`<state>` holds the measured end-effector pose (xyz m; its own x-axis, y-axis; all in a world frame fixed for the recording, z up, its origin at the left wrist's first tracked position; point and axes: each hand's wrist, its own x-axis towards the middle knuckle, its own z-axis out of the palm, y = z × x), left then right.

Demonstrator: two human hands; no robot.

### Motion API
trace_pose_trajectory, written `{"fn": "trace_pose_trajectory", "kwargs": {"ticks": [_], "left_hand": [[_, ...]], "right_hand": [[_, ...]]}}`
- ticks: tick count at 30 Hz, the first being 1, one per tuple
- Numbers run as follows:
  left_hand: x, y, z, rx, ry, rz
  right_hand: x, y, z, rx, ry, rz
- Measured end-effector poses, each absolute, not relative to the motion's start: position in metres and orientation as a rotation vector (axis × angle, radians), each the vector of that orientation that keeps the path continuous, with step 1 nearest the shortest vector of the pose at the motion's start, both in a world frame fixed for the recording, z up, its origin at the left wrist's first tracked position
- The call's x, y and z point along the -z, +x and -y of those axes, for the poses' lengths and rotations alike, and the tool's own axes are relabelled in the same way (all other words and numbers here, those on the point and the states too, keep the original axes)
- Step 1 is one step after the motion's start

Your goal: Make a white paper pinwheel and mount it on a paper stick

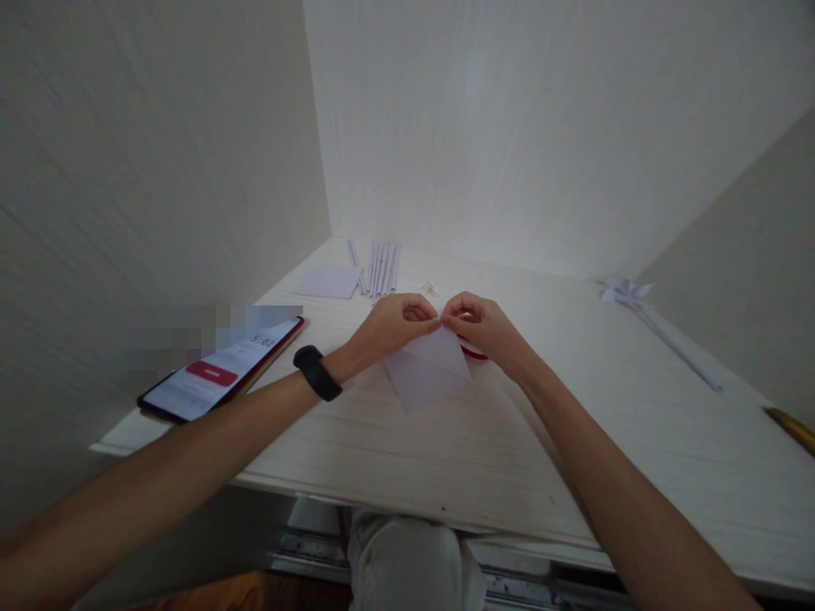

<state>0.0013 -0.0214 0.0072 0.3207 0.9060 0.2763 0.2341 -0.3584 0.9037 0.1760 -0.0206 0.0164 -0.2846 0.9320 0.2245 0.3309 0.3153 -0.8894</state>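
Note:
My left hand (398, 322) and my right hand (480, 327) meet over the middle of the pale wooden table (446, 458). Both pinch the top corner of a white folded paper (426, 373) that lies pointed toward me. A black band (317, 372) sits on my left wrist. A red object (474, 351) shows partly under my right hand; most of it is hidden.
A phone (220, 373) with a lit screen lies at the left edge. A white paper square (328, 281) and several rolled paper sticks (380, 269) rest at the back. A paper pinwheel on a stick (643, 305) lies at right, a yellowish tool (793, 427) at far right.

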Motion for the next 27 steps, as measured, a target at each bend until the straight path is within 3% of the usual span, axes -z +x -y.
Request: {"fn": "trace_pose_trajectory", "kwargs": {"ticks": [18, 27], "left_hand": [[-0.015, 0.003, 0.035, -1.272, 2.079, -1.056], [-0.012, 0.002, 0.031, -1.278, 2.059, -1.050]], "right_hand": [[-0.001, 0.169, 0.016, -0.826, -1.117, 1.691], [-0.005, 0.165, 0.020, -1.006, -1.102, 1.585]]}}
